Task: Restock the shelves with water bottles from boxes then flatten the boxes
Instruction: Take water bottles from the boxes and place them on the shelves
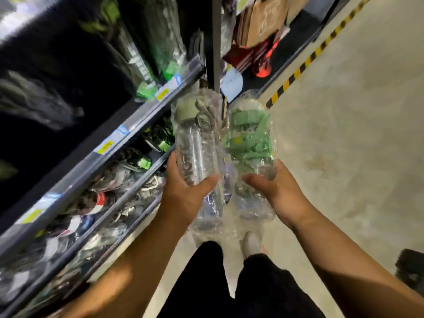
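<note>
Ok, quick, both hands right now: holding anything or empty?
Left hand: grips the grey-lidded bottle, which is wrapped in plastic.
Right hand: grips the green-lidded bottle, also wrapped.

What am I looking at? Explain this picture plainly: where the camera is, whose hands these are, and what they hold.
There is no machine here. The single picture comes from a camera worn on a person's head, looking down at their own bare arms. The left hand grips a clear bottle with a greyish lid, wrapped in clear film. The right hand grips a second wrapped bottle with green parts. Both are held above the pale floor. On the left stand dark store shelves stocked with wrapped goods, too blurred to name. A black and yellow striped line runs along the floor farther off.
</note>
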